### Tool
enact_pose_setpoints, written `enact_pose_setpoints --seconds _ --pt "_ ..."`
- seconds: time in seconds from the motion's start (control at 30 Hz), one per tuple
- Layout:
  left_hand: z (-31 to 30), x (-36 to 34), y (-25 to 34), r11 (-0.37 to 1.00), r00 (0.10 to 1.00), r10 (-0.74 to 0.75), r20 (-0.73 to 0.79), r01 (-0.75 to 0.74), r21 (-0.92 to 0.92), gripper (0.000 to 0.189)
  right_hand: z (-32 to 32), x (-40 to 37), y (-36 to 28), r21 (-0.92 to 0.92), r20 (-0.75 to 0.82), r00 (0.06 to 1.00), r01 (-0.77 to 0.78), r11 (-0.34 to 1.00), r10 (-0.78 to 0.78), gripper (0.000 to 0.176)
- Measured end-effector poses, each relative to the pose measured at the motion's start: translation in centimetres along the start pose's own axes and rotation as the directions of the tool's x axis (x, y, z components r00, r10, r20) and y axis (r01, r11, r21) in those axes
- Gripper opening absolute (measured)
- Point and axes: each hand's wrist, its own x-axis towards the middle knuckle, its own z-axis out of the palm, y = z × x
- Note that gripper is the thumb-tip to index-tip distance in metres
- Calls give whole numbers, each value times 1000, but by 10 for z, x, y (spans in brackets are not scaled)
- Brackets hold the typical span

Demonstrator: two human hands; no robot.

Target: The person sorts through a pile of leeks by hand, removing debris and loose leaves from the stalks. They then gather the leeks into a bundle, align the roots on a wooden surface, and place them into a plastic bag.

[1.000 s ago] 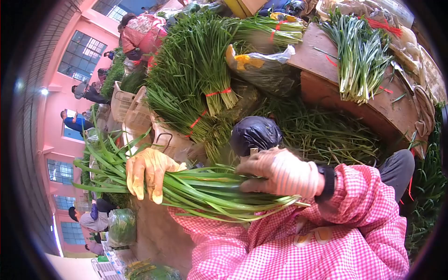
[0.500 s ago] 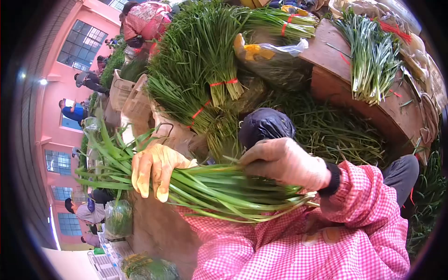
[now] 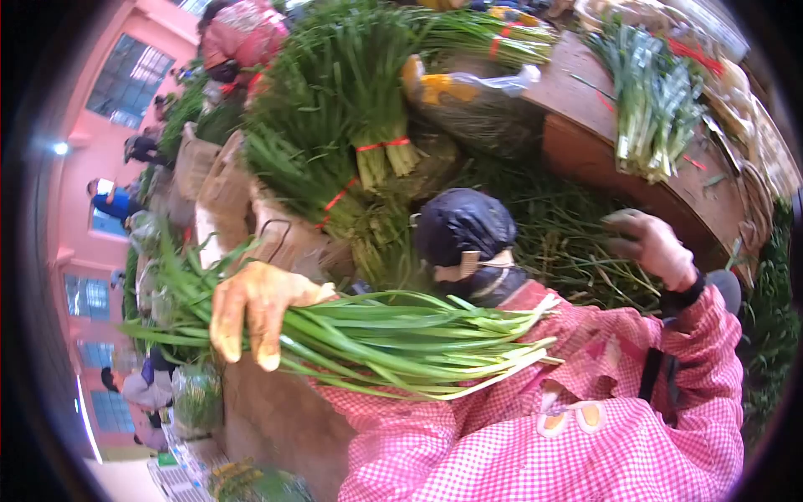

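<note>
From the head view, the left hand [image 3: 255, 309], in a yellow rubber glove, has its grip clenched over the top of a bundle of long flat green leafy stalks [image 3: 401, 343]. The bundle lies level across the lap, against the pink checked cloth smock [image 3: 585, 435]. Holding it near the leafy end likely keeps the stalks gathered and their cut ends lined up. The stalks look fresh and glossy, pale green at the cut ends by the chest and darker where the leaves fan out loose past the glove.

The right hand [image 3: 652, 247], in a pinkish knit glove, is up and well apart from the bundle. It is above a loose heap of thin green stalks [image 3: 569, 243], beside the brown wooden desk [image 3: 585, 117]. Its fingers are curled, but I cannot tell whether its grip has anything in it. A dark blue plastic-wrapped round lump [image 3: 464, 226] sits between the hands, and tied green bunches with red bands [image 3: 368, 100] are stacked behind it.
</note>
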Motion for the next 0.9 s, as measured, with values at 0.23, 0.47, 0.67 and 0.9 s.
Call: enact_pose_setpoints --seconds 0.23,0.47,0.67,0.9 --pt "-18 129 -47 468 497 854 -154 -864 -187 15 38 49 -131 868 250 876 -14 496 -412 73" --pt "-35 133 -43 638 600 636 -485 -762 -106 19 41 10 -130 811 552 610 -552 195 -569 88" --pt "-74 128 -70 545 527 309 -792 -781 -306 7 45 -3 -132 822 568 710 -459 337 -416 100" --pt "-157 120 -112 657 697 522 -492 -696 -289 24 58 -19 -114 955 292 954 -287 75 -66 87"
